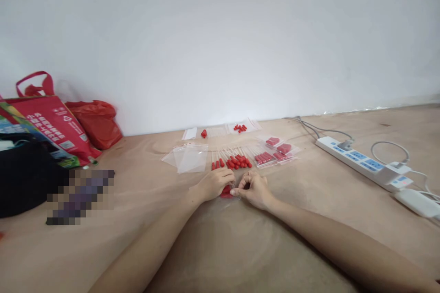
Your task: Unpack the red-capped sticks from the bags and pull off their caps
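A small clear plastic bag [226, 192] with red pieces in it lies low on the table between my two hands. My left hand [213, 184] is curled over its left side, and its fingers cover much of it. On the other side my right hand [255, 191] pinches the bag's edge between thumb and fingertips. Just beyond are loose red-tipped sticks [237, 160], their pale shafts pointing away from me. To their left lie flat clear zip bags [191, 157]. Filled bags of red-tipped sticks [266, 157] overlap at the right.
Farther back, more red-tipped sticks [239, 127] lie near the wall. A white power strip [360, 161] with cables and an adapter [417, 202] is at the right. At the left stand a red shopping bag [55, 123], a red plastic bag [98, 121] and a black item [29, 178].
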`<state>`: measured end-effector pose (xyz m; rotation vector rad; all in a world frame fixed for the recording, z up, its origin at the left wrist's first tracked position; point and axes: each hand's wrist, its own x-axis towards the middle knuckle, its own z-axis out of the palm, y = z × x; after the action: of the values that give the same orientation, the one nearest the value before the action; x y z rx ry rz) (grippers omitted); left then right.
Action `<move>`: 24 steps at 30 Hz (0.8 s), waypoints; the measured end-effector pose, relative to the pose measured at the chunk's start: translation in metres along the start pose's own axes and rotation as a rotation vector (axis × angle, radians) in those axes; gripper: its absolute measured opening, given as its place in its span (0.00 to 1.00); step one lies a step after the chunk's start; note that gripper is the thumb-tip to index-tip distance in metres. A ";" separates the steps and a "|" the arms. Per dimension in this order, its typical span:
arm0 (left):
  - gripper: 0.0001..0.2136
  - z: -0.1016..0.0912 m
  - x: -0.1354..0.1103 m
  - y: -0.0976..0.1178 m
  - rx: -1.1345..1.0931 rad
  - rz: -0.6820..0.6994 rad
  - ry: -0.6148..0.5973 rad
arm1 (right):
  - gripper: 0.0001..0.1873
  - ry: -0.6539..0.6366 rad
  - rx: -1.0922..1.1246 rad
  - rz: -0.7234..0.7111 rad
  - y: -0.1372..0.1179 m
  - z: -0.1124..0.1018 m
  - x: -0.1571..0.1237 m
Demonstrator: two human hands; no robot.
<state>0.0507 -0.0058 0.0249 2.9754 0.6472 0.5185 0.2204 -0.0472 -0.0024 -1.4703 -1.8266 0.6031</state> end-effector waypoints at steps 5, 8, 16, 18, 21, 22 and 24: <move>0.10 0.000 -0.004 -0.001 -0.021 -0.049 0.005 | 0.05 0.021 -0.020 -0.350 0.009 -0.010 0.007; 0.09 0.000 -0.005 -0.001 -0.051 -0.054 0.004 | 0.10 -0.029 -0.106 -0.518 0.013 -0.014 0.010; 0.08 -0.002 -0.004 0.002 -0.136 -0.066 0.060 | 0.05 0.122 -0.102 -0.661 0.017 -0.005 0.014; 0.08 -0.002 -0.004 0.002 -0.167 -0.077 0.069 | 0.06 0.173 -0.103 -0.718 0.019 -0.004 0.015; 0.08 -0.004 -0.005 0.000 -0.204 -0.092 0.039 | 0.08 0.189 -0.131 -0.777 0.020 -0.004 0.016; 0.08 -0.005 -0.005 0.000 -0.206 -0.091 0.026 | 0.08 0.185 -0.146 -0.789 0.020 -0.005 0.016; 0.08 -0.006 -0.005 -0.001 -0.190 -0.069 0.009 | 0.09 0.176 -0.183 -0.811 0.019 -0.006 0.015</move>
<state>0.0442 -0.0071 0.0287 2.7645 0.6588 0.5557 0.2358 -0.0286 -0.0090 -0.7291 -2.1466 -0.0931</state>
